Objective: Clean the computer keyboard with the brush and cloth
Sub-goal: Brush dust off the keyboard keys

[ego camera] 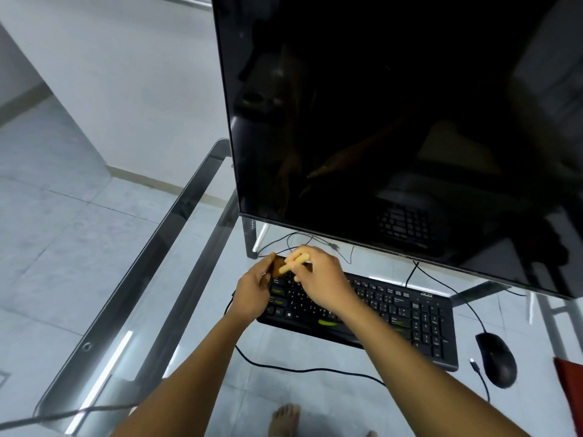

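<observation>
A black keyboard [394, 313] lies on the glass desk in front of the monitor. Above its far left corner my right hand [318, 279] grips a brush [291, 264] by its pale wooden handle. The brush's brown bristle end points left and touches the fingers of my left hand [252, 291], which curls around that end. Whether the left hand actually holds the bristles I cannot tell. A red cloth [571, 395] shows at the right edge of the desk.
A large dark monitor [394, 121] stands just behind the keyboard. A black mouse [497, 359] lies to the keyboard's right, with cables across the glass desk [151, 310]. The tiled floor and a bare foot show through the glass.
</observation>
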`<state>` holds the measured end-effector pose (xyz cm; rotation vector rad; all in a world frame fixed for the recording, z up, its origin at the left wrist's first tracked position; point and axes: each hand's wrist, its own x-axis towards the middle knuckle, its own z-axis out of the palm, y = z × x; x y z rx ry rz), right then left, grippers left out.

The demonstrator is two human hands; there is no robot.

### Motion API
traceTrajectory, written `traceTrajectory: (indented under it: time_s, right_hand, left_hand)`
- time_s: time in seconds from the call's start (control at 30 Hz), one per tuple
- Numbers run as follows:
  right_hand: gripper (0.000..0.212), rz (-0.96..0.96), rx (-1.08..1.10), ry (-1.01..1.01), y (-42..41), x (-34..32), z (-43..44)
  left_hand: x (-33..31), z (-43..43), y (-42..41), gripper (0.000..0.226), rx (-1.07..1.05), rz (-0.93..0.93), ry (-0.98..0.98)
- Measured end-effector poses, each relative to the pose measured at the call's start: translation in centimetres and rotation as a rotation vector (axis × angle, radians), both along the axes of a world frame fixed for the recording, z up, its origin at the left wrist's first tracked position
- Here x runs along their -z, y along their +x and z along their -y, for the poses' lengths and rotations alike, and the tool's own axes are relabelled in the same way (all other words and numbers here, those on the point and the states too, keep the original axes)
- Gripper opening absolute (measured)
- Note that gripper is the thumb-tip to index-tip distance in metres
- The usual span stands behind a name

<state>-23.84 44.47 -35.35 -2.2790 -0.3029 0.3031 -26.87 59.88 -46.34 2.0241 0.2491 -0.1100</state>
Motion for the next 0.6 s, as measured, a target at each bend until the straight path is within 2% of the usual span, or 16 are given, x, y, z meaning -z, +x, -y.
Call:
traceTrajectory:
  time_s: [0.1, 0.17, 0.23, 0.33, 0.37, 0.47, 0.57, 0.6]
  right_hand:
    - [0.012, 0.129, 0.138, -0.038, 0.5, 0.0, 0.3]
    - [0.010, 0.019, 0.176, 0.092, 0.6, -0.3, 0.6]
    - [0.011, -0.140, 0.102, 0.099, 0.3, -0.3, 0.8]
    - [0.018, 0.018, 0.258, 0.065, 0.4, -0.2, 2.1]
    - [0.018, -0.003, 0.283, 0.114, 0.5, -0.3, 2.6]
    - [0.010, -0.290, 0.240, 0.232, 0.0, -0.5, 3.3]
    - [0.010, -0.186, 0.507, 0.309, 0.1, 0.0, 5.1]
    - [0.008, -0.211, 0.509, 0.338, 0.1, -0.2, 5.5]
  left_hand:
    - [0.2, 0.0, 0.0, 0.058, -0.010, -0.017, -0.057]
    - [0.2, 0.0, 0.0, 0.056, -0.007, -0.006, -0.055]
    - [0.2, 0.0, 0.0, 0.054, -0.004, 0.009, -0.036]
    - [0.2, 0.0, 0.1, 0.053, -0.027, -0.028, -0.070]
    - [0.2, 0.0, 0.1, 0.053, -0.031, -0.034, -0.079]
    - [0.1, 0.0, 0.0, 0.053, -0.020, -0.024, -0.061]
    - [0.2, -0.1, 0.0, 0.053, -0.027, -0.051, -0.085]
    - [0.1, -0.1, 0.1, 0.053, -0.028, -0.054, -0.092]
